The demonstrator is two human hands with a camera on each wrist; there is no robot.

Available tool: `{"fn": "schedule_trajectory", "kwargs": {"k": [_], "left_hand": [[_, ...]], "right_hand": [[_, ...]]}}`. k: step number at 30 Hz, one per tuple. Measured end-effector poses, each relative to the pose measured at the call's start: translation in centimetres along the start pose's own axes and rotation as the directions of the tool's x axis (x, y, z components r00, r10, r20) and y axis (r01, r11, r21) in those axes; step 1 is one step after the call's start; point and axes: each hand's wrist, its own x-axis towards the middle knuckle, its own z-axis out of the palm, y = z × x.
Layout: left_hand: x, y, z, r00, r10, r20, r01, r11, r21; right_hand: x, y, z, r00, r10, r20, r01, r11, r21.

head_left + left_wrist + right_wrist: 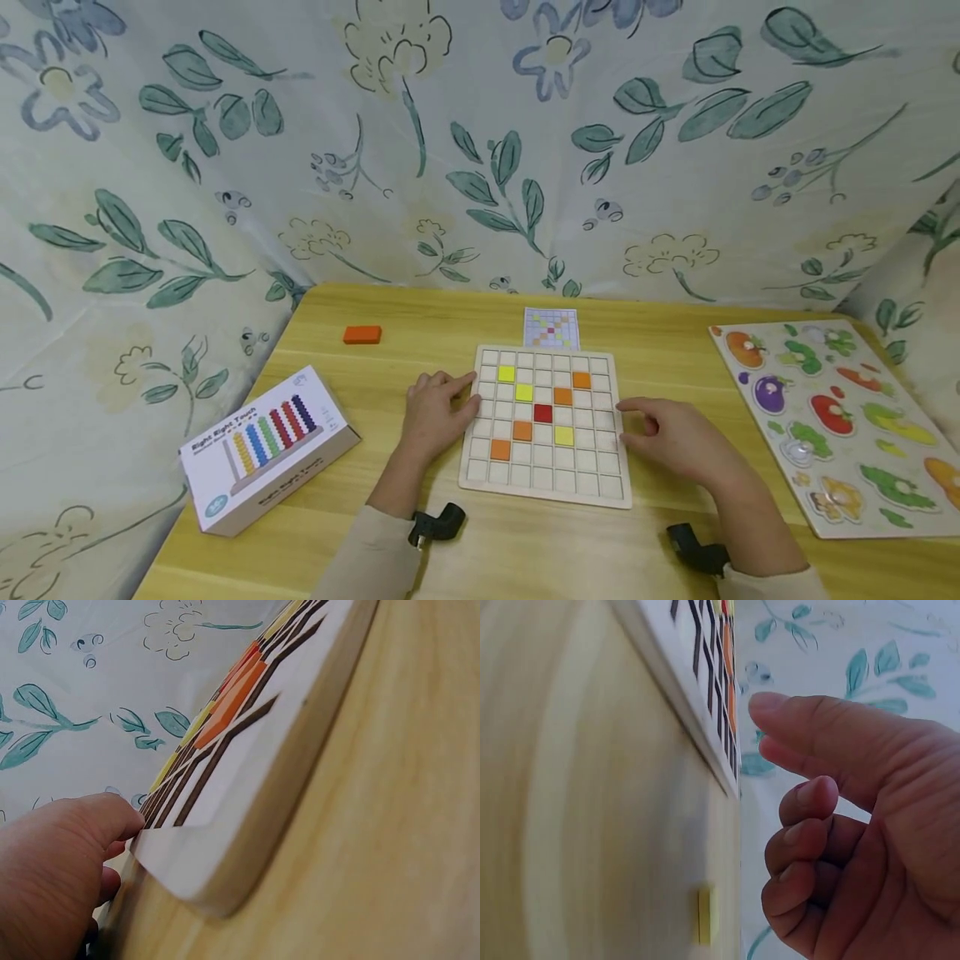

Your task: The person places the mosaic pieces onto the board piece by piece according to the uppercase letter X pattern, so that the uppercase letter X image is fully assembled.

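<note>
A square wooden grid board [546, 495] lies flat on the table, with yellow, orange and red squares along two crossing diagonals. The red square [543, 413] marks the crossing. At the board's left edge is my left hand [435, 414], its thumb and index fingertips right at the side. The left wrist view has that thumb [112, 814] beside the board's corner. My right hand [678, 437] is at the right edge, thumb and index finger extended toward the rim. In the right wrist view its other fingers [799, 847] curl inward around nothing.
A printed pattern card [572, 318] lies behind the board. An orange block [362, 335] is at the back left, and a boxed toy [266, 454] stands in front of it. On the right is a vegetable puzzle board [787, 417]. A small yellow block [706, 915] appears on the table.
</note>
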Motion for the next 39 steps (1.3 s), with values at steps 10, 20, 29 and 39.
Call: {"fn": "schedule_trajectory", "kwargs": {"k": [10, 20, 29, 39], "left_hand": [[0.0, 0.0, 0.0, 1.000, 0.004, -0.005, -0.004, 1.000, 0.004], [0.0, 0.2, -0.1, 1.000, 0.007, -0.009, -0.007, 1.000, 0.009], [0.0, 0.2, -0.2, 1.000, 0.003, 0.005, -0.003, 1.000, 0.005], [0.0, 0.2, -0.1, 1.000, 0.006, -0.003, -0.006, 1.000, 0.006]], "right_hand": [[-0.6, 5.0, -2.3, 0.997, 0.068, -0.035, -0.069, 0.998, -0.009], [-0.5, 7.1, -2.4, 0.994, 0.109, -0.025, -0.109, 0.994, 0.015], [-0.1, 7.2, -2.0, 0.995, 0.092, -0.025, -0.092, 0.996, 0.008], [-0.3, 5.3, -1.6, 0.998, 0.040, -0.040, -0.041, 0.999, -0.014]]}}
